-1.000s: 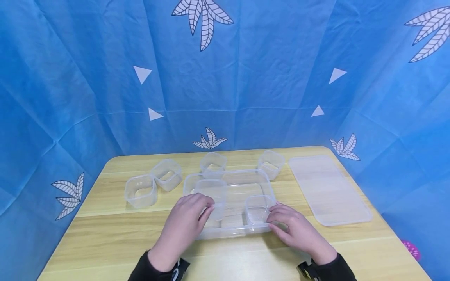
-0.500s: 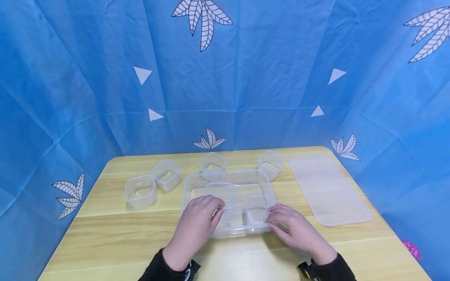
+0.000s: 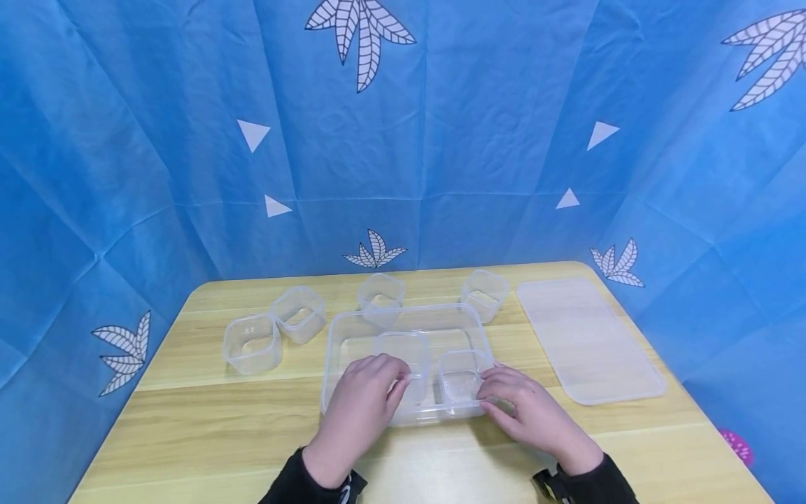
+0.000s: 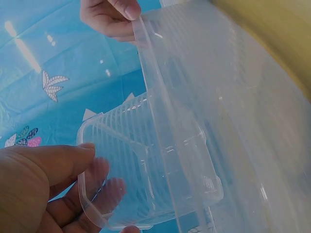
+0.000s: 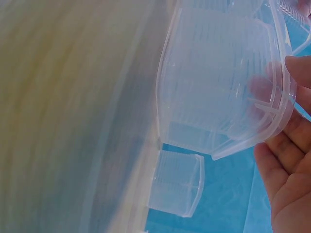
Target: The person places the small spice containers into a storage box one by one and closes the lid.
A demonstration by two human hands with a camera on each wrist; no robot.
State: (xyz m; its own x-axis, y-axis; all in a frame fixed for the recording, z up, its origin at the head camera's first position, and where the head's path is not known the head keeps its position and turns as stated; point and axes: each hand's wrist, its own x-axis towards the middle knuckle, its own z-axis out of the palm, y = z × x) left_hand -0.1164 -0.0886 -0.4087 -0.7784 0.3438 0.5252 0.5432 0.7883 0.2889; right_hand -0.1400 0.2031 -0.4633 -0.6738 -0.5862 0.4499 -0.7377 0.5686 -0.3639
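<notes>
A large clear plastic container (image 3: 336, 350) lies on the table in the head view. My left hand (image 3: 362, 409) pinches a small clear container (image 3: 412, 343) by its rim between thumb and fingers. In the left wrist view this small container (image 4: 129, 160) partly passes behind the large container's wall. Another small container (image 3: 462, 378) sits inside the large one at its front right corner. At that same corner my right hand (image 3: 532, 416) grips the large container's rim, thumb in front and fingers at the side. Whether the pinched container touches the large one's floor, I cannot tell.
Two small containers (image 3: 253, 343) stand touching on the left. Behind the large container are two more, one near its middle (image 3: 382, 294) and one at its right back corner (image 3: 485, 290). A flat translucent lid (image 3: 592, 343) lies at the right. A blue curtain (image 3: 422, 140) encloses the table.
My left hand has moved to the right and slightly nearer the front with the small container, closer to the one at the front right. The right hand keeps its place.
</notes>
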